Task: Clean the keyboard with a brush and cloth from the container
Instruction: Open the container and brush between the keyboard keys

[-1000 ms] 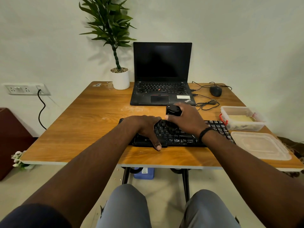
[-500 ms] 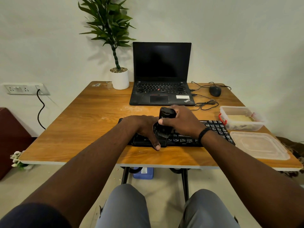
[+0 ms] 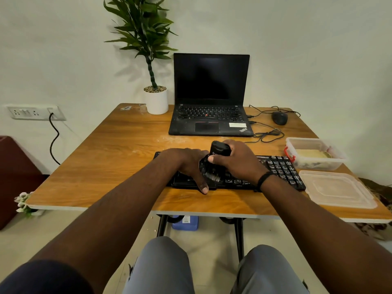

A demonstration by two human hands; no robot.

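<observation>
Wooden desk (image 3: 110, 158), head view, holding the following. Black keyboard (image 3: 277, 166): flat near the front edge, its middle covered by both hands. Left hand (image 3: 188, 164): palm down on the keyboard's left half, fingers spread loosely, thumb tip reaching the front edge, gripping nothing. Right hand (image 3: 237, 160): closed around a black brush (image 3: 218, 150), handle end up and tilted away, pale bristles pressed to the keys between the two hands; black band on the wrist. Clear plastic container (image 3: 314, 153): right of the keyboard, open, red clip on its near-left corner, a yellowish cloth (image 3: 311, 154) folded inside. Clear lid (image 3: 337, 192): flat just in front of the container, beside the keyboard's right end. Black laptop (image 3: 210, 96): open, screen dark, at the back. Black mouse (image 3: 280, 117) with coiled cable: right of the laptop. White-potted plant (image 3: 157, 100): left of the laptop.
</observation>
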